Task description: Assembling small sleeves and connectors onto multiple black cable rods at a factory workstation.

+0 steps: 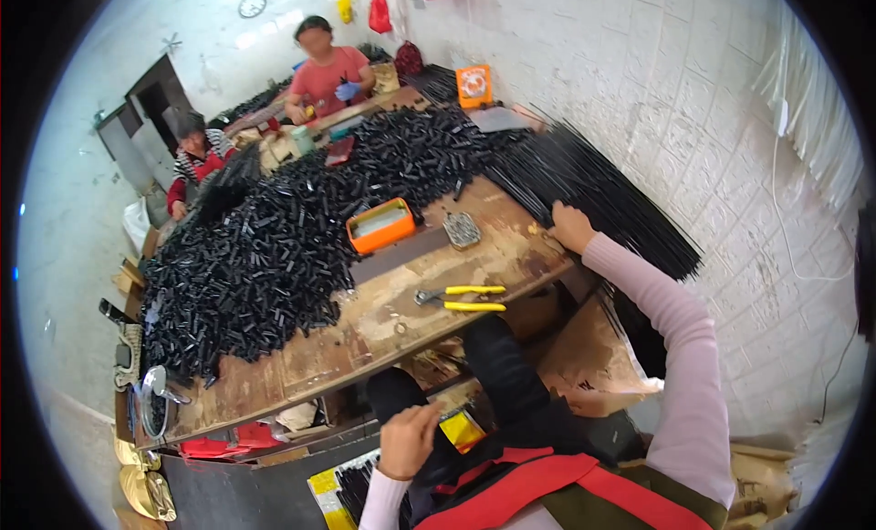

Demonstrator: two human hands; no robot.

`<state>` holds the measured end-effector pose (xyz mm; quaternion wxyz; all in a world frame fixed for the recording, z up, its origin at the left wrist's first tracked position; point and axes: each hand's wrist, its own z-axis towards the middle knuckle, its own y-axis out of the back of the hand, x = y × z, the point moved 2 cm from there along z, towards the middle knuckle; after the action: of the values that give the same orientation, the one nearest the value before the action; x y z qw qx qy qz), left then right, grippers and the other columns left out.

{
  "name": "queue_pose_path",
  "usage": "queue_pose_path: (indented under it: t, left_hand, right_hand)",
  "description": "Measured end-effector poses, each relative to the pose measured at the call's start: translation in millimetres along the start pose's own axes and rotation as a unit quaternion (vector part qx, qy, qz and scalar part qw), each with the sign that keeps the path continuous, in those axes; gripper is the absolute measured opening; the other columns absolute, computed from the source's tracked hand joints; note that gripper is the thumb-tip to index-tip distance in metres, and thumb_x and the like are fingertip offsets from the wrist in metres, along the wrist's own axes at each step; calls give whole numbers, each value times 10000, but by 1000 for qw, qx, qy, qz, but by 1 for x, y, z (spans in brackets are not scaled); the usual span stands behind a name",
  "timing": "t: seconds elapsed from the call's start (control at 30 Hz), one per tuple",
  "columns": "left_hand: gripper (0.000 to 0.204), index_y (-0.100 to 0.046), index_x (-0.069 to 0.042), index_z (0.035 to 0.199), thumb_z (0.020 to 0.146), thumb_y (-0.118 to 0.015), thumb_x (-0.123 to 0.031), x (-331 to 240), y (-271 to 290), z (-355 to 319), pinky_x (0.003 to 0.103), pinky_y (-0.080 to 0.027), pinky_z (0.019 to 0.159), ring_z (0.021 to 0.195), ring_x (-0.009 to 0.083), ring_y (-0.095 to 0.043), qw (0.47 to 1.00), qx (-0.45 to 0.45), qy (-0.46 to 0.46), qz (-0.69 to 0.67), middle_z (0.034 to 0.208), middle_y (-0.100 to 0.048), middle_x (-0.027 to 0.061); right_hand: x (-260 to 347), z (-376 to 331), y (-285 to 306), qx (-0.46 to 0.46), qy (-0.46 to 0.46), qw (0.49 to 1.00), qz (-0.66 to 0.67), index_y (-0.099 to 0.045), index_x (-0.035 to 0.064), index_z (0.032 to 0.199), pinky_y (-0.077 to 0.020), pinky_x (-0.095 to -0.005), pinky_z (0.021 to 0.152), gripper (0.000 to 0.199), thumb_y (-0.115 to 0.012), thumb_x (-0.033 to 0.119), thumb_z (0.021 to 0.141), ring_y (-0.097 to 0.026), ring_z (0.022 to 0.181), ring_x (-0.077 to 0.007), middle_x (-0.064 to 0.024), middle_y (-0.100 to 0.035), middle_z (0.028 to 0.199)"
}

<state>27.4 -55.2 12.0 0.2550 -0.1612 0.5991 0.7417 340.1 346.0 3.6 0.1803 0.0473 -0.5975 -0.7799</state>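
Note:
My right hand (571, 227) is at the table's right side, beside the near ends of a bundle of long thin black rods (602, 197). Its fingers are bent together, and what they pinch, if anything, is too small to make out. My left hand (408, 440) is over my lap, below the table edge, its fingers curled closed; their contents are hidden. Yellow-handled pliers (474, 298) lie on the wooden table (301, 366) between my hands. Beyond them stand a small container of little metal pieces (462, 230) and an orange rectangular box (381, 227).
A broad heap of short black pieces (265, 256) covers much of the table. A round clear-looking object (155, 402) stands at the left corner. Two people sit across the table, one in a pink top (330, 78). A white wall (730, 119) borders the right side.

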Motion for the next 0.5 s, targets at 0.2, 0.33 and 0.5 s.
queue_pose_path:
  t: [0.2, 0.33, 0.5]
  left_hand:
    - [196, -690, -109, 1089, 915, -614, -155, 13, -18, -28, 393, -532, 711, 852, 341, -661, 999, 38, 13, -34, 930, -682, 143]
    - [207, -675, -97, 1103, 926, -599, -173, 12, -31, -25, 390, -527, 741, 880, 347, -653, 996, 73, 11, -53, 959, -679, 143]
    - [212, -669, -79, 1111, 933, -585, -159, 13, -31, -29, 383, -529, 767, 911, 349, -653, 994, 65, 7, -86, 1002, -683, 149]
  right_hand:
    - [4, 7, 18, 78, -72, 994, 20, -707, -7, 893, -546, -464, 818, 622, -866, 498, 566, -681, 927, -384, -225, -697, 926]
    - [-2, 7, 11, 32, -34, 996, -77, -725, -1, 819, -566, -439, 732, 532, -844, 455, 572, -696, 819, -362, -231, -694, 840]
    - [-8, 19, 17, 47, -49, 997, -36, -722, -23, 805, -571, -424, 729, 449, -798, 364, 590, -701, 804, -368, -247, -692, 820]
